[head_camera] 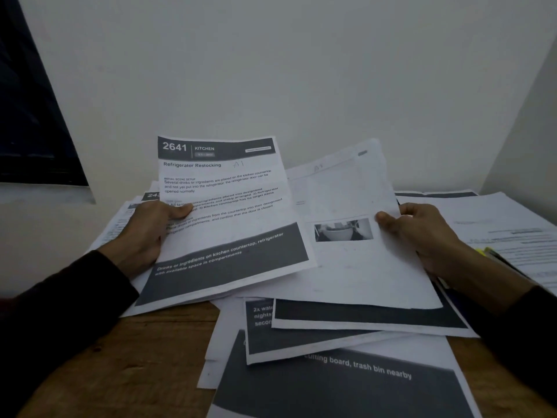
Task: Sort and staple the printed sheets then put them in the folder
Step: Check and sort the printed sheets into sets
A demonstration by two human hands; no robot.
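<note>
The left hand point(144, 233) holds the sheet headed "2641 Kitchen – Refrigerator Restocking" point(223, 212) by its left edge, thumb pinched over the print and fingers behind, so the page stands tilted up off the pile with its long axis running away from the person and leaning a little to the right. The right hand point(422, 236) pinches the right edge of a second sheet point(355, 236), a paler page with a small photograph at mid-height, thumb on top and fingers curled under; this page lies just beside the first, and its left part is tucked beneath the first sheet's right edge. Both grips are therefore closed on paper, one sheet each. Under them more printed sheets point(331, 381) spread loosely across the wooden desk point(126, 357), several with dark footer bands, overlapping at odd angles. A pen or marker with a yellow part point(494, 256) lies to the right, just beyond the right wrist. No stapler or folder is visible. Sorting seems still in hand: the second page sits directly right of the first, so the right hand is better placed to slide it behind or set it aside.
</note>
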